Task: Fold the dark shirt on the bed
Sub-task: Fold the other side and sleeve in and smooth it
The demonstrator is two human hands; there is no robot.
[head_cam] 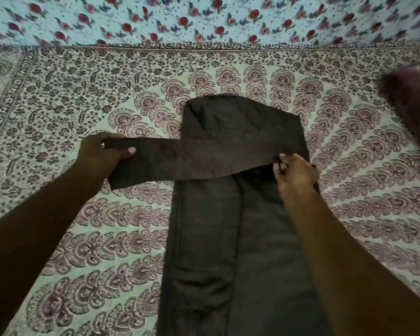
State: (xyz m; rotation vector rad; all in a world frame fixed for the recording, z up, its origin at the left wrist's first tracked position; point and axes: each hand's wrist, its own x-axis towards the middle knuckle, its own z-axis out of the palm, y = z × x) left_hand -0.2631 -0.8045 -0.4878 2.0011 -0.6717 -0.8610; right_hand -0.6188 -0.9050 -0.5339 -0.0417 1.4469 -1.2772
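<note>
**Two hands hold one sleeve stretched across the shirt**

Nearest the person, the dark shirt (228, 238) lies flat as a long strip up the middle of the bed (83, 238). Its lower end runs out of view toward the near edge. Its left side is already turned in, leaving a straight crease down the length, and what looks like the other sleeve lies along that panel.

Further up, both forearms reach in. The right hand (296, 175) pinches the cloth at the shirt's right edge, where the sleeve (192, 158) starts. The left hand (102, 154) pinches the cuff end, thumb on top and fingers underneath, out past the shirt's left edge and over the bedspread. Between them the sleeve is drawn taut and nearly level across the body. Beyond it, the collar end of the shirt points toward the far edge of the bed.

By the look of it, the step in hand is the second sleeve fold, with the side folds about done. The next move probably calls for the right hand to hold its pinch as a pivot. The left would then swing the cuff back and down so the sleeve lies along the body and inside its outline. After that, the length has yet to be folded up.

A maroon cushion (410, 100) sits toward the far right corner. Rose-print cloth (204, 20) lies past the far edge.
</note>
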